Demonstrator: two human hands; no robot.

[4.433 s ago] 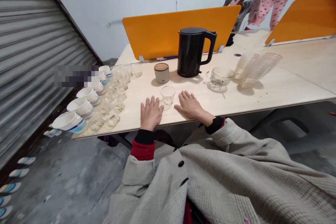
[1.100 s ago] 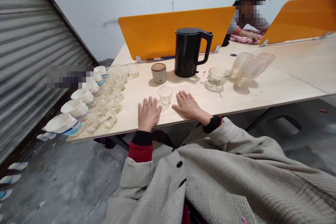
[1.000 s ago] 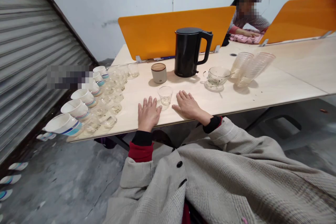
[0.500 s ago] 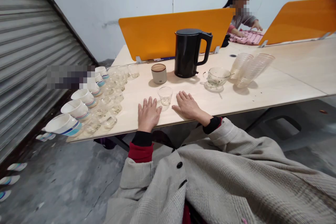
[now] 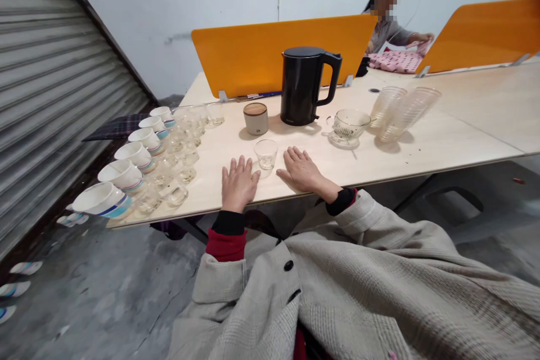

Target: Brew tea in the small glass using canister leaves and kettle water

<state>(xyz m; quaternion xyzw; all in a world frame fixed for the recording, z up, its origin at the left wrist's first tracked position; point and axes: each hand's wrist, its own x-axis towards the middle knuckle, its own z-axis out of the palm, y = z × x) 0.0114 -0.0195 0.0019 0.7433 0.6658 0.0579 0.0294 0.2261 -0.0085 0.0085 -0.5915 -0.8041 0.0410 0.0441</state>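
My left hand [image 5: 239, 181] lies flat on the pale wooden table [image 5: 215, 180], fingers spread, holding nothing. To its right my right hand [image 5: 302, 170] also rests flat, its fingers stretched out. A small clear cup [image 5: 266, 154] stands upright between the two hands, touched by neither as far as I can see. Behind it sit a grey canister [image 5: 255, 120] with a wooden lid and a black electric kettle [image 5: 300, 87]. Right of the kettle, a glass cup with a handle [image 5: 348, 125] stands on a glass saucer and has dark leaf-like bits in it.
Paper cups [image 5: 132, 156] line the table's left edge, beside rows of small clear cups [image 5: 176, 196]. Stacked clear plastic cups [image 5: 407, 115] lean at the right. Orange dividers [image 5: 240, 56] cross the back. Beyond them a person [image 5: 386, 31] handles pink spotted cloth [image 5: 396, 62].
Both my hands and the things near them have stayed still. Behind the divider, the other person's hand has moved to the right, lifting part of the pink cloth.
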